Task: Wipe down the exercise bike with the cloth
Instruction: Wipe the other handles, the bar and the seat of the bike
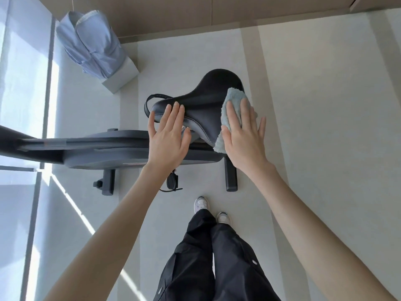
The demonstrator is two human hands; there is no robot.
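Flatly, the right hand (243, 135) presses a fluffy pale-blue cloth (231, 109) with straight fingers against the smooth black saddle (208, 98) of the exercise bike (104, 148), while beside it the left hand (168, 135) rests open-palmed on the saddle's narrow nose.

The pale floor (314, 109) carries the bike (104, 148), a white block (121, 78) beyond it, and two shoes (200, 204) nearer the camera.

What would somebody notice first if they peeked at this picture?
Probably the hands in the middle: the right hand presses a pale blue cloth onto the black saddle, while the left hand rests flat on its narrow end. Then the light blue shirt hanging at the upper left.
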